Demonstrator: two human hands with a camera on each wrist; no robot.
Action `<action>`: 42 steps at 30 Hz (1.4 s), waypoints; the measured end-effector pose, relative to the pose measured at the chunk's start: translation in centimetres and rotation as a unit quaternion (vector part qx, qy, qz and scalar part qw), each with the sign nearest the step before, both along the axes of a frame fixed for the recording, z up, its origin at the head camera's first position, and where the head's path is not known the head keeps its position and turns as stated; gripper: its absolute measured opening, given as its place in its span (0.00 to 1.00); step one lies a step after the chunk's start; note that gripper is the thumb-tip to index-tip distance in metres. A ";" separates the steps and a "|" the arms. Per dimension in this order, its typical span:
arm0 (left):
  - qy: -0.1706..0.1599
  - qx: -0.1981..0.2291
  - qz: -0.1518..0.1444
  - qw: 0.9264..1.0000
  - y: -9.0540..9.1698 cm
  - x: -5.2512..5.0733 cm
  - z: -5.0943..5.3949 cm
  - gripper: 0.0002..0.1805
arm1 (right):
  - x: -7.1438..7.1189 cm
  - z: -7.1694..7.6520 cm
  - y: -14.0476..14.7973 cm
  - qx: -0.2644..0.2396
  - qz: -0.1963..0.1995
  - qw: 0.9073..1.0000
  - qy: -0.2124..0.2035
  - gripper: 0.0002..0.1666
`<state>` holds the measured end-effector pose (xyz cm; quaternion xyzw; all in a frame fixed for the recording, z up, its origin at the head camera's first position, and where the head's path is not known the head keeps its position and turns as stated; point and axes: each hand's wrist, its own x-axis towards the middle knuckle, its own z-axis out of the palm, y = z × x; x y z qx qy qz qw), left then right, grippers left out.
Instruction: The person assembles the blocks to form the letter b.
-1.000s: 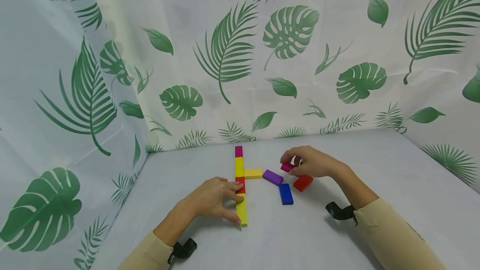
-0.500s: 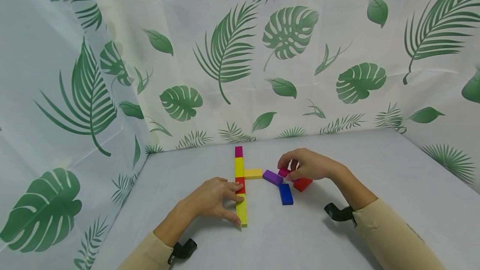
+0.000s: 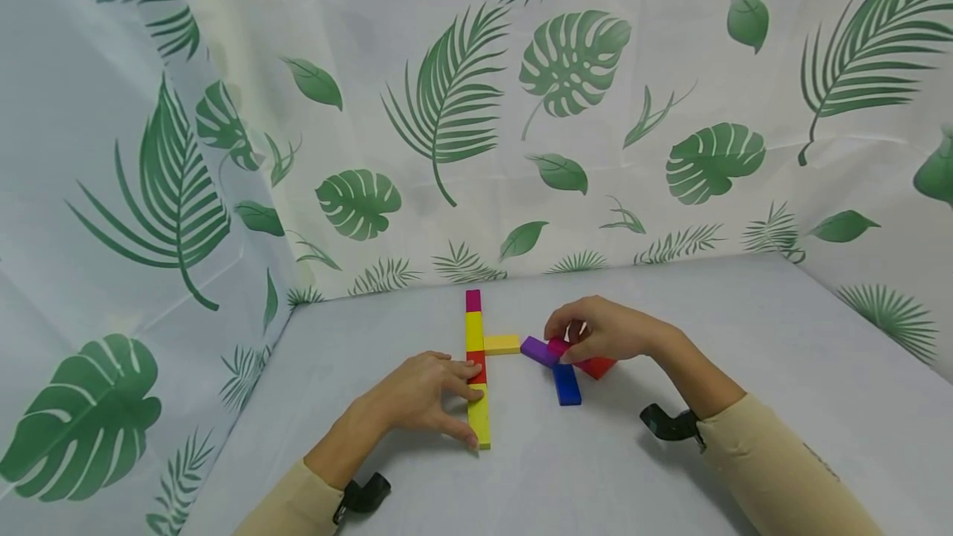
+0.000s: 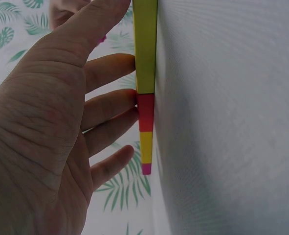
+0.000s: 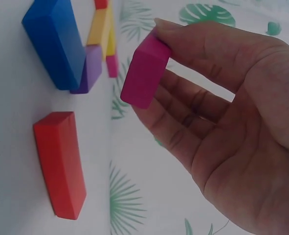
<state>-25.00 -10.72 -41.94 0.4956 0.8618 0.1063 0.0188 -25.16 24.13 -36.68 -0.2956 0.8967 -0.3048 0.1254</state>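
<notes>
My right hand (image 3: 614, 329) pinches a magenta block (image 5: 145, 73) between thumb and fingers, raised off the table near the purple block (image 3: 538, 351). My left hand (image 3: 420, 391) rests with spread fingers along a straight row: a lime-yellow block (image 3: 480, 424) nearest me, then a red block (image 3: 479, 357), a yellow block (image 3: 475, 331) and a magenta block (image 3: 473, 300) at the far end. In the left wrist view the fingertips touch the row's side. An orange-yellow block (image 3: 502, 344) juts rightward from the row, its right end by the purple block.
A blue block (image 3: 567, 385) lies just below the purple one. A loose red block (image 5: 61, 166) lies under and beside my right hand. Leaf-printed curtains (image 3: 581, 213) stand behind and left of the pale table (image 3: 558, 478).
My right hand has moved left and slightly down with the magenta block, from above the loose red block to beside the purple block. My left hand has stayed in place.
</notes>
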 end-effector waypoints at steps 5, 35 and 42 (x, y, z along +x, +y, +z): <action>-0.003 0.005 0.000 1.000 0.0 0.0 -0.1 0.40 | 0.3 0.1 -0.4 0.000 0.009 1.000 -0.019 0.19; 0.005 0.002 -0.003 1.000 0.0 -0.1 -0.2 0.41 | 1.3 -0.6 -3.0 0.026 0.081 0.995 -0.060 0.21; 0.007 0.001 -0.002 1.000 0.0 -0.1 -0.2 0.41 | 1.4 -0.9 -3.6 0.030 0.086 0.994 -0.068 0.21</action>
